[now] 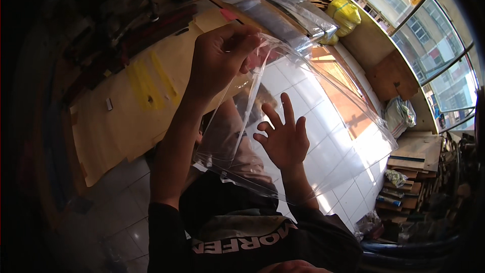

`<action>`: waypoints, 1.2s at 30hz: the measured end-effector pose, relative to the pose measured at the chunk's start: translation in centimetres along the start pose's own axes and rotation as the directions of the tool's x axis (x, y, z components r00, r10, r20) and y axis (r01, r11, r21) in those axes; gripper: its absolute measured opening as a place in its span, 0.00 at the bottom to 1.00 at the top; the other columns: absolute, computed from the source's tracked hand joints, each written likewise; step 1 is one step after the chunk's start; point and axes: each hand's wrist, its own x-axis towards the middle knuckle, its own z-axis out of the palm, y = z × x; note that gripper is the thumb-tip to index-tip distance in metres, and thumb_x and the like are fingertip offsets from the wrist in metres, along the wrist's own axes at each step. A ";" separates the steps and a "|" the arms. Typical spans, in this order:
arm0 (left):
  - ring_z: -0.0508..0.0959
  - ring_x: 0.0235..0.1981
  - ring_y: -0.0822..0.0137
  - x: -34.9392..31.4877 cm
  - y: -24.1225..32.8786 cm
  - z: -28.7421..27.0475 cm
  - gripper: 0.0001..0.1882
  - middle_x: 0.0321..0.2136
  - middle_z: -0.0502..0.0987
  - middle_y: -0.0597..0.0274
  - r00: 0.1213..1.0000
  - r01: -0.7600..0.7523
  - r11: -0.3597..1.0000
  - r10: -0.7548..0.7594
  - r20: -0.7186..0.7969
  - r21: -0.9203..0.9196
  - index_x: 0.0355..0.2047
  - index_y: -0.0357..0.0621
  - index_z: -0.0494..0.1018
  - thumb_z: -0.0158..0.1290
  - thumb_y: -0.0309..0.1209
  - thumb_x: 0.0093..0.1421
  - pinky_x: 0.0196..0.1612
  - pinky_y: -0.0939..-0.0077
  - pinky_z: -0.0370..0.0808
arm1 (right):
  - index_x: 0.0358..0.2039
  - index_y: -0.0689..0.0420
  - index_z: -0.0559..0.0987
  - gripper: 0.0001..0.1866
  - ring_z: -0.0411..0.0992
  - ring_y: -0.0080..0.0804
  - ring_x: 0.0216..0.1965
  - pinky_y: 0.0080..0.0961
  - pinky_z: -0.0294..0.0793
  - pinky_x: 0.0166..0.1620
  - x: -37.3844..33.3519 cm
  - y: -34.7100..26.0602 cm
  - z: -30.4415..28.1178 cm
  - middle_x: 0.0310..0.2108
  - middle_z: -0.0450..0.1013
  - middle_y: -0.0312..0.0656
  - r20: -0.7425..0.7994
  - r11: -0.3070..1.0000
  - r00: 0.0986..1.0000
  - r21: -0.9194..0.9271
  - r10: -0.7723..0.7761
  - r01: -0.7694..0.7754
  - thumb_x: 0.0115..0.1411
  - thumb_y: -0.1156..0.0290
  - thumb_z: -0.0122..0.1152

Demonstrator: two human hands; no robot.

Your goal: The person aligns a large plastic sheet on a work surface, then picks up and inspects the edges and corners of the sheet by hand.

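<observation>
A large, thin, clear plastic bag [318,96] hangs spread out in front of me, its folds and edges catching the light. Pinched between the thumb and fingers of my left hand [222,55] is the bag's upper corner. My right hand [285,144] is raised under the middle of the bag, palm up, fingers apart and slightly curled, gripping nothing. The plastic overlaps this hand, and I cannot tell whether the hand is inside the bag or behind it. My legs and the tiled floor [328,146] show through the film.
To my left stands a table covered with brown board [111,136] marked by yellow strips. More clear plastic sheeting [252,0] lies at its far end. A yellow bag [344,16] sits by the windows. Stacked wooden boards [409,172] and wrapped bundles line the right side.
</observation>
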 end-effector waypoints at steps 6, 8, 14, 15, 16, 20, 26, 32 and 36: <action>0.68 0.13 0.81 2.1 1.2 -0.5 0.07 0.12 0.71 0.67 0.994 -0.111 0.991 0.112 -0.002 0.078 0.33 0.32 0.73 0.53 0.24 0.56 0.18 0.86 0.66 | 0.65 0.52 0.47 0.35 0.66 0.47 0.51 0.47 0.61 0.55 -6.8 -0.7 -4.0 0.57 0.59 0.55 -0.141 0.932 0.949 -0.195 0.283 -0.307 0.62 0.56 0.47; 0.68 0.14 0.80 2.7 1.6 -1.2 0.07 0.16 0.70 0.68 0.990 -0.139 0.982 0.141 -0.007 0.130 0.35 0.34 0.74 0.53 0.24 0.57 0.19 0.86 0.65 | 0.65 0.54 0.46 0.38 0.67 0.46 0.51 0.46 0.63 0.55 -8.2 -1.9 -4.4 0.57 0.59 0.56 -0.323 0.793 0.924 -0.499 0.204 -0.350 0.59 0.63 0.52; 0.72 0.18 0.80 4.5 1.7 -2.9 0.12 0.22 0.75 0.67 0.988 -0.111 0.912 0.145 -0.057 0.394 0.38 0.34 0.74 0.55 0.27 0.54 0.21 0.83 0.72 | 0.64 0.54 0.47 0.50 0.67 0.48 0.51 0.46 0.63 0.56 -8.9 -6.8 -4.4 0.58 0.55 0.61 -0.134 0.701 0.989 -0.712 -0.066 -0.050 0.45 0.71 0.66; 0.73 0.18 0.80 4.8 1.4 -3.2 0.11 0.21 0.74 0.67 0.993 -0.066 0.927 0.099 -0.071 0.368 0.38 0.34 0.74 0.55 0.27 0.54 0.21 0.82 0.73 | 0.64 0.54 0.47 0.54 0.66 0.52 0.51 0.50 0.62 0.55 -8.5 -7.0 -2.2 0.59 0.53 0.63 -0.172 0.628 0.970 -0.778 -0.174 -0.025 0.40 0.64 0.70; 0.73 0.19 0.79 4.9 1.3 -3.6 0.11 0.21 0.74 0.67 0.995 -0.021 0.937 0.055 -0.089 0.348 0.37 0.34 0.74 0.54 0.27 0.54 0.21 0.81 0.75 | 0.64 0.54 0.47 0.57 0.66 0.55 0.52 0.54 0.62 0.54 -7.5 -7.6 -1.3 0.59 0.51 0.66 -0.089 0.632 0.985 -0.774 -0.150 0.026 0.39 0.50 0.68; 0.75 0.19 0.78 5.2 0.5 -4.5 0.11 0.21 0.74 0.66 0.995 0.009 0.947 0.024 -0.098 0.321 0.37 0.34 0.74 0.54 0.27 0.54 0.22 0.81 0.76 | 0.64 0.61 0.42 0.66 0.69 0.54 0.47 0.51 0.67 0.50 -5.1 -10.2 1.2 0.56 0.57 0.63 -0.104 0.726 0.972 -0.683 -0.209 0.083 0.38 0.24 0.52; 0.74 0.18 0.76 4.3 -0.6 -5.4 0.11 0.22 0.74 0.65 0.983 0.140 0.924 -0.088 -0.160 0.355 0.36 0.34 0.74 0.54 0.29 0.54 0.20 0.80 0.76 | 0.62 0.71 0.42 0.57 0.75 0.55 0.35 0.42 0.75 0.37 -0.9 -14.1 9.9 0.51 0.59 0.73 -0.115 0.655 0.993 -0.750 0.008 -0.092 0.51 0.31 0.45; 0.77 0.36 0.58 3.9 -0.7 -6.9 0.28 0.31 0.74 0.52 0.984 0.086 0.526 0.090 -0.156 0.846 0.45 0.35 0.69 0.52 0.49 0.55 0.42 0.68 0.73 | 0.56 0.71 0.58 0.29 0.77 0.42 0.32 0.28 0.80 0.33 5.4 -16.0 15.1 0.45 0.68 0.62 -0.172 0.323 0.984 -0.929 0.057 -0.181 0.63 0.59 0.41; 0.74 0.43 0.54 1.9 6.5 1.7 0.31 0.42 0.72 0.53 0.687 -0.726 0.574 0.605 0.402 0.378 0.50 0.43 0.67 0.55 0.50 0.53 0.47 0.66 0.69 | 0.47 0.65 0.66 0.20 0.75 0.47 0.40 0.34 0.76 0.46 8.5 -15.1 16.2 0.48 0.67 0.61 -0.053 0.558 0.989 -0.821 0.138 -0.122 0.64 0.60 0.41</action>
